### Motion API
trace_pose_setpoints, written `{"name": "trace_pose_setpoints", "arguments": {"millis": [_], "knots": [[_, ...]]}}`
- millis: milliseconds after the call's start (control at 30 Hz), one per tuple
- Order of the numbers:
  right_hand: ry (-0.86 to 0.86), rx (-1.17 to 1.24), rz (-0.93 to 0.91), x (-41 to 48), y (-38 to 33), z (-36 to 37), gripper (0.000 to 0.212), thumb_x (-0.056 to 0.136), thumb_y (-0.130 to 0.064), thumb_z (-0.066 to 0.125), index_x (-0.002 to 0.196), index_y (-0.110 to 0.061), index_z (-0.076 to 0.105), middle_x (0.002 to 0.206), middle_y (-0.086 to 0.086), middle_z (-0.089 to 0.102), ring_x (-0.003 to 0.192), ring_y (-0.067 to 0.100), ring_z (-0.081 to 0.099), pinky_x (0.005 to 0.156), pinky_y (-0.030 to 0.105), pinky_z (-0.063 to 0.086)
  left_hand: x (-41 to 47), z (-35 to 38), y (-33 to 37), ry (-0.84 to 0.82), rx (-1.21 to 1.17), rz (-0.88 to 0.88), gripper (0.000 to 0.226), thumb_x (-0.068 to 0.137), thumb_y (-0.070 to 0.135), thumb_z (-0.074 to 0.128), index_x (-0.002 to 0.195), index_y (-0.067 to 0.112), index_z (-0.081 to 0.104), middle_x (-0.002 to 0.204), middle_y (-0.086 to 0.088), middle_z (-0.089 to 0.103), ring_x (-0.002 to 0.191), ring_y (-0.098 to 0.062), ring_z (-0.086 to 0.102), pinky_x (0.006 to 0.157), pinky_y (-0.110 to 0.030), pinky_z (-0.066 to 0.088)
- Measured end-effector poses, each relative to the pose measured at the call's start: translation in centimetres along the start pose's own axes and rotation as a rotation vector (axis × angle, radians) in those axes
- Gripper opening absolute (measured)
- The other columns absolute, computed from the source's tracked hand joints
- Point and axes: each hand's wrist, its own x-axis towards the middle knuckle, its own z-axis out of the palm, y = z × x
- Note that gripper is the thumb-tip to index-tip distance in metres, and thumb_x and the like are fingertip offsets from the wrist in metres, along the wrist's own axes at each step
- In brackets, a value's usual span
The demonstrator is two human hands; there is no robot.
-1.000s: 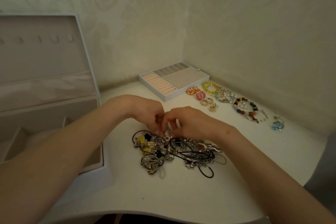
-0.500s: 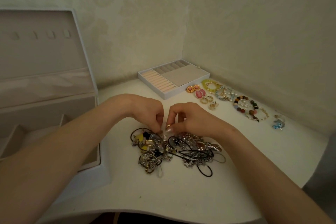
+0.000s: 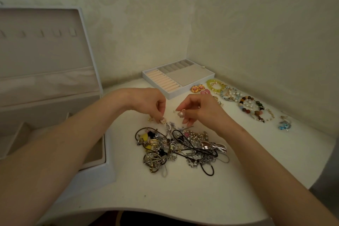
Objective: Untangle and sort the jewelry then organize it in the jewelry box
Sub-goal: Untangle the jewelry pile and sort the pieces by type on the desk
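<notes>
- White table (image 3: 183, 198) fills a wall corner, with the box (image 3: 45, 51) open at left and the tray (image 3: 192, 77) behind.
- Both hands have risen off the tangle (image 3: 179, 148) and parted. The left hand (image 3: 148, 103) pinches a charm (image 3: 162, 120), the right hand (image 3: 200, 110) a gold bit (image 3: 182, 110); one piece seems freed.
- Sorted bracelets (image 3: 251, 104) line the right wall, and open room lies toward the front edge.

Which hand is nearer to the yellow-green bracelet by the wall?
The right hand. It hovers just in front of the yellow-green bracelet, slightly left of it; the left hand is farther left, beyond the right hand.
</notes>
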Motion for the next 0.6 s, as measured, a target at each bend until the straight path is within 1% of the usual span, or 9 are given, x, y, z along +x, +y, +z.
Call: {"name": "trace_pose_setpoints", "arguments": {"millis": [33, 100, 200, 267, 333, 367, 467, 500, 600], "knots": [[-0.005, -0.019, 0.003, 0.0, 0.0, 0.0, 0.016, 0.079, 0.011, 0.067, 0.077, -0.005, 0.066, 0.049, -0.002, 0.062, 0.044, 0.009, 0.059, 0.045, 0.019, 0.05, 0.0, 0.1, -0.1, -0.009, -0.002, 0.0, 0.013, 0.08, 0.017, 0.073, 0.08, 0.018, 0.059, 0.073, 0.009, 0.061, 0.067, -0.003, 0.054, 0.064, -0.018, 0.042], [-0.019, -0.062, -0.001, -0.2, 0.0, 0.0, 0.019, 0.081, 0.011, 0.064, 0.076, -0.007, 0.067, 0.047, -0.005, 0.061, 0.043, 0.007, 0.059, 0.046, 0.018, 0.049, 0.1, 0.2, -0.2, -0.01, 0.012, 0.008, 0.015, 0.08, 0.017, 0.072, 0.081, 0.022, 0.058, 0.077, 0.009, 0.06, 0.071, -0.005, 0.054, 0.066, -0.017, 0.042], [-0.048, -0.123, -0.01, -0.3, -0.2, 0.1, 0.027, 0.082, 0.011, 0.062, 0.077, -0.015, 0.068, 0.053, -0.006, 0.062, 0.048, 0.004, 0.061, 0.054, 0.017, 0.052, -0.1, 0.3, 0.3, 0.021, 0.033, 0.079, 0.016, 0.082, 0.013, 0.066, 0.084, 0.025, 0.057, 0.08, 0.011, 0.056, 0.072, -0.003, 0.05, 0.06, -0.008, 0.038], [-0.076, -0.175, -0.011, -0.2, -0.2, 0.1, 0.028, 0.08, 0.007, 0.067, 0.074, -0.021, 0.068, 0.054, -0.011, 0.063, 0.051, 0.006, 0.062, 0.058, 0.022, 0.054, -0.1, 0.4, 0.8, 0.004, 0.05, 0.119, 0.015, 0.082, 0.01, 0.064, 0.085, 0.024, 0.058, 0.077, 0.012, 0.053, 0.07, -0.002, 0.048, 0.058, -0.008, 0.037], [-0.078, -0.232, -0.008, -0.1, 0.0, 0.1, 0.022, 0.077, -0.001, 0.074, 0.073, -0.022, 0.07, 0.054, -0.014, 0.063, 0.052, 0.006, 0.059, 0.06, 0.028, 0.055, -0.1, 0.5, 1.0, -0.019, 0.082, 0.125, 0.013, 0.083, 0.01, 0.064, 0.089, 0.021, 0.059, 0.079, 0.011, 0.053, 0.072, -0.004, 0.048, 0.064, -0.014, 0.039], [-0.078, -0.266, -0.003, -0.1, 0.1, 0.1, 0.018, 0.076, -0.005, 0.077, 0.074, -0.022, 0.071, 0.054, -0.014, 0.062, 0.05, 0.001, 0.056, 0.058, 0.027, 0.052, -0.1, 0.5, 1.0, -0.018, 0.097, 0.124, 0.013, 0.083, 0.011, 0.064, 0.09, 0.02, 0.06, 0.08, 0.011, 0.054, 0.074, -0.005, 0.049, 0.065, -0.016, 0.04], [-0.133, -0.375, 0.005, -0.2, 0.1, 0.1, 0.018, 0.072, -0.01, 0.08, 0.083, -0.023, 0.073, 0.062, -0.013, 0.056, 0.048, -0.005, 0.048, 0.053, 0.011, 0.037, -0.2, 0.2, 0.7, -0.005, 0.082, 0.129, 0.012, 0.084, 0.01, 0.064, 0.089, 0.021, 0.062, 0.079, 0.012, 0.056, 0.072, -0.002, 0.051, 0.066, -0.014, 0.04], [-0.16, -0.398, 0.001, -0.3, 0.0, 0.1, 0.021, 0.073, -0.009, 0.079, 0.086, -0.023, 0.072, 0.065, -0.012, 0.054, 0.049, -0.006, 0.047, 0.053, 0.01, 0.035, -0.2, 0.0, 0.7, -0.011, 0.062, 0.135, 0.012, 0.084, 0.009, 0.064, 0.089, 0.02, 0.063, 0.079, 0.012, 0.058, 0.071, -0.001, 0.052, 0.067, -0.014, 0.041], [-0.24, -0.421, -0.012, -0.4, -0.1, 0.1, 0.026, 0.074, -0.007, 0.077, 0.093, -0.025, 0.071, 0.07, -0.01, 0.053, 0.054, -0.006, 0.047, 0.059, 0.012, 0.038, -0.2, 0.1, 0.6, -0.028, 0.071, 0.137, 0.01, 0.084, 0.011, 0.067, 0.09, 0.019, 0.065, 0.081, 0.008, 0.061, 0.071, -0.001, 0.052, 0.073, -0.02, 0.044]]}}
